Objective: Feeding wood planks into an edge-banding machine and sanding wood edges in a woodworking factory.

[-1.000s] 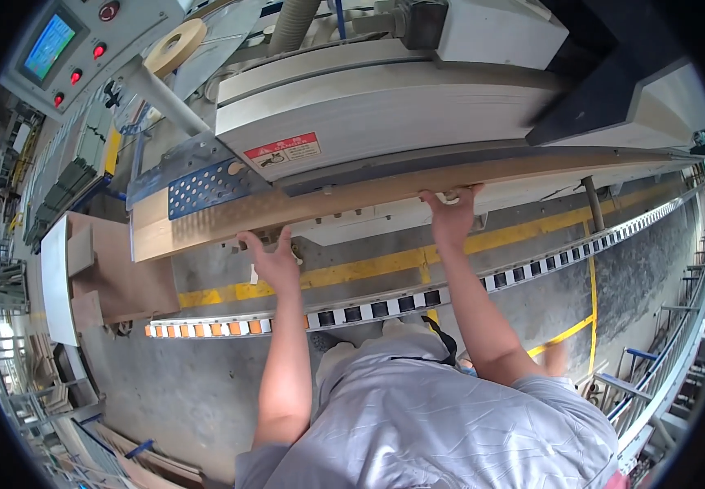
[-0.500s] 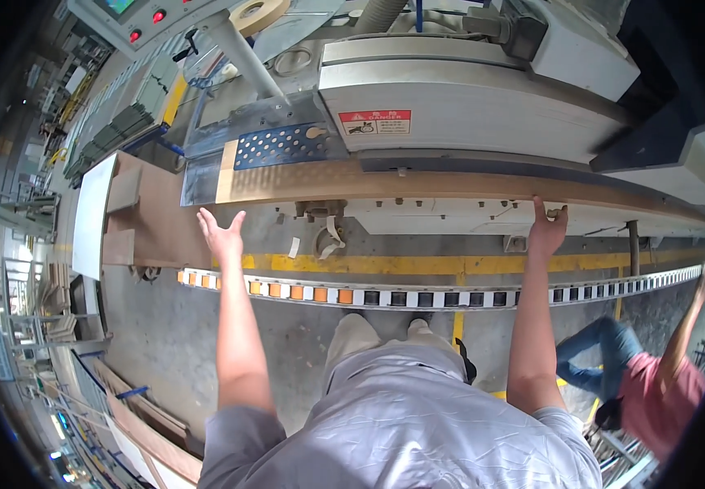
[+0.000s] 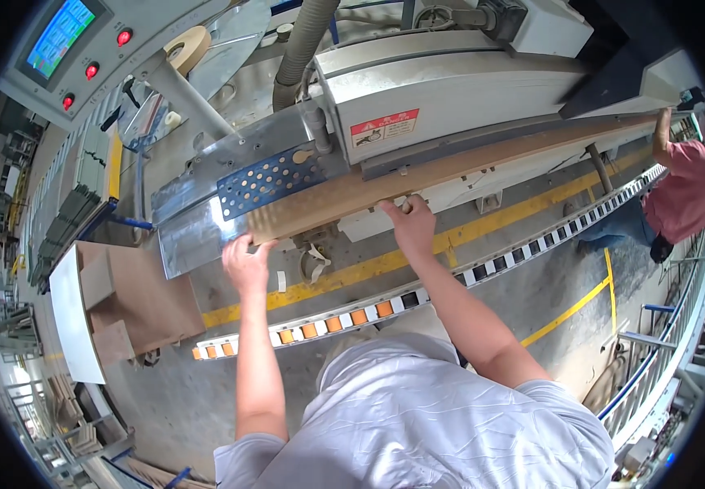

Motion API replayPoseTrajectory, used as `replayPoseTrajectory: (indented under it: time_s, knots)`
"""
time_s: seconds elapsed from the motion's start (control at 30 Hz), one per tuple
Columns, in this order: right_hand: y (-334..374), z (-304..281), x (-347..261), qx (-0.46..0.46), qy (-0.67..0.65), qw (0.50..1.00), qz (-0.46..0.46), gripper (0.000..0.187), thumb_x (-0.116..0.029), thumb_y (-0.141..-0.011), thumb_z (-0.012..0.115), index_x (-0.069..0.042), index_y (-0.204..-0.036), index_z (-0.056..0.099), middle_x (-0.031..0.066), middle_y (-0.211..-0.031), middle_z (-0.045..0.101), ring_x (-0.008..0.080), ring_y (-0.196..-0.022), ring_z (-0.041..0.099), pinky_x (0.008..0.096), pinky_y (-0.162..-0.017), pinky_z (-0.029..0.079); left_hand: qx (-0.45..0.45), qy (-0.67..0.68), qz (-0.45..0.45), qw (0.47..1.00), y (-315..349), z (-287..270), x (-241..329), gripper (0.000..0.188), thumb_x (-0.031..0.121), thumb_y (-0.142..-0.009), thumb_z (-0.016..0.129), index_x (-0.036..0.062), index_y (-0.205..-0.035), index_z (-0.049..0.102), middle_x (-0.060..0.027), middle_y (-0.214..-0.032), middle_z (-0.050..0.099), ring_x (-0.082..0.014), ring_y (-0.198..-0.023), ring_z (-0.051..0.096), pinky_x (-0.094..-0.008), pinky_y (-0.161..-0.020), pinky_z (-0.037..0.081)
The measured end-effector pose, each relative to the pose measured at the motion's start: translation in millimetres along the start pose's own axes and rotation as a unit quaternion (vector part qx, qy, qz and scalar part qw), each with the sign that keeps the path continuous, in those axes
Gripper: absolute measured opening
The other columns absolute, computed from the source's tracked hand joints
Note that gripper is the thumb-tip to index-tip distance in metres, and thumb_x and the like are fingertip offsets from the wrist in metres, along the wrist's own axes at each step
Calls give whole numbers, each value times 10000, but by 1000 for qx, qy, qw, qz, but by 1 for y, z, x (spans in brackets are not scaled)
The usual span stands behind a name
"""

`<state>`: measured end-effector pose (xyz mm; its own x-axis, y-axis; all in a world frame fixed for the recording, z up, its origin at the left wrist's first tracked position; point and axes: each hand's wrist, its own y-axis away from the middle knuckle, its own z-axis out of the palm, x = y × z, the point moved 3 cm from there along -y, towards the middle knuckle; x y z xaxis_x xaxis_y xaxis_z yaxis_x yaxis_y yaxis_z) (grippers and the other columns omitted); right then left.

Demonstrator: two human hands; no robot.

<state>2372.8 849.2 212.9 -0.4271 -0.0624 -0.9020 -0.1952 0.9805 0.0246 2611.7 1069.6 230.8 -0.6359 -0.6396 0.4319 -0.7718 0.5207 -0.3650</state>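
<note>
A long brown wooden board [image 3: 450,175] lies along the front of a machine and runs off to the far right. My left hand [image 3: 246,265] is at the board's left end, thumb and fingers closed about its near corner. Further right, my right hand [image 3: 412,228] has its fingertips on the board's near edge, the fingers partly curled. Part of the grip is hidden by the hands. The board rests beside a blue perforated pad [image 3: 262,189] on a metal table [image 3: 197,244].
A co-worker in a red shirt [image 3: 687,187] has a hand at the board's far end. A rail of orange and black rollers [image 3: 333,324] crosses before me. Left are a control panel [image 3: 103,49], a brown panel stack [image 3: 148,285] and green panels [image 3: 71,212]. The machine housing [image 3: 458,90] stands behind.
My view has turned. The board has slid right along the pad. My left hand has come onto its end, and my right hand has moved closer to it. The co-worker's hand has reached the board.
</note>
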Motion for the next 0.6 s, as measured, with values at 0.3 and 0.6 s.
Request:
replayPoseTrajectory:
  time_s: [0.3, 0.6]
  knots:
    - [-33, -27, 41, 117, 0, 992, 41, 528, -308, -679, 857, -43, -625, 404, 68, -524, 412, 199, -522, 379, 358, -510, 386, -17, 197, 55, 979, 8, 34, 28, 455, 231, -651, 834, 68, -1047, 681, -99, -908, 702, -315, -928, 629, -415, -836, 495]
    - [-68, -73, 59, 170, 54, 983, 54, 537, -351, -657, 867, -35, -634, 433, 109, -529, 474, 263, -514, 451, 383, -539, 420, -9, 36, 29, 999, 17, 52, 93, 313, 343, -637, 827, 84, -689, 658, -59, -711, 624, -299, -848, 553, -401, -841, 417]
